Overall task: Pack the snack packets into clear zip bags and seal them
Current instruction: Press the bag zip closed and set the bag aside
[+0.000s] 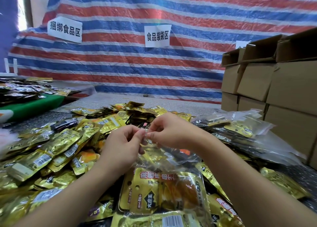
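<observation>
A clear zip bag [171,159] holding gold snack packets [159,190] hangs in front of me over the heap. My left hand [123,146] and my right hand [169,132] meet at the bag's top edge, each pinching the zip strip between thumb and fingers. The two pinches touch near the middle of the view. A wide heap of loose gold snack packets [56,151] covers the table under and around both forearms.
Filled clear bags [240,132] lie piled at the right. Stacked cardboard boxes [274,86] stand at the far right. A green board [32,105] with dark packets sits at the left. A striped tarp [137,63] with paper signs closes the back.
</observation>
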{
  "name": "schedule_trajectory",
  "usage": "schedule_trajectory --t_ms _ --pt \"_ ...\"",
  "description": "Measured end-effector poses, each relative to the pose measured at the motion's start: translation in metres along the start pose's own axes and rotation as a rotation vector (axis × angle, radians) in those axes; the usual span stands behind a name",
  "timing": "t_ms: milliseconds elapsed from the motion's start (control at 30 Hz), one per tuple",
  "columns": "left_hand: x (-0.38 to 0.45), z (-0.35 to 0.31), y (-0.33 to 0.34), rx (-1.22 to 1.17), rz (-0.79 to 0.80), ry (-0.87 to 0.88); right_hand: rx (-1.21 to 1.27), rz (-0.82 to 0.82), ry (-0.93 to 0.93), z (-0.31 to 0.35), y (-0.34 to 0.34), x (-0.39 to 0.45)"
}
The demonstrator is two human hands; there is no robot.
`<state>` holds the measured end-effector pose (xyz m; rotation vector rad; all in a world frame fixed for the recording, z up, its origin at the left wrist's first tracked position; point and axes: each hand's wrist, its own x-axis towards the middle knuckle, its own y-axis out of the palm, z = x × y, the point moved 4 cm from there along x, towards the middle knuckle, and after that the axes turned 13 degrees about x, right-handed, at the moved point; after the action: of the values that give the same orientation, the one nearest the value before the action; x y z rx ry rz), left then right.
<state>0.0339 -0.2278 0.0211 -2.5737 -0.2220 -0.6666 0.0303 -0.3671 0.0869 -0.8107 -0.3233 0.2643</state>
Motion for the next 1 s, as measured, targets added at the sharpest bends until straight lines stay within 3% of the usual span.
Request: schedule_trajectory --t_ms 333,733,1000 --pt "-0.0014 -0.0006 0.002 0.027 -0.008 -0.003 0.03 -0.005 0.011 0.0008 0.0005 -0.0009" --pt "-0.0023 -0.0023 0.0021 -0.112 0.065 -0.097 0.03 0.006 0.018 -0.0007 -0.0008 -0.0006" --pt "-0.0028 -0.0069 0.0001 -0.054 0.02 -0.017 0.002 -0.016 0.031 -0.0013 -0.0013 0.0009"
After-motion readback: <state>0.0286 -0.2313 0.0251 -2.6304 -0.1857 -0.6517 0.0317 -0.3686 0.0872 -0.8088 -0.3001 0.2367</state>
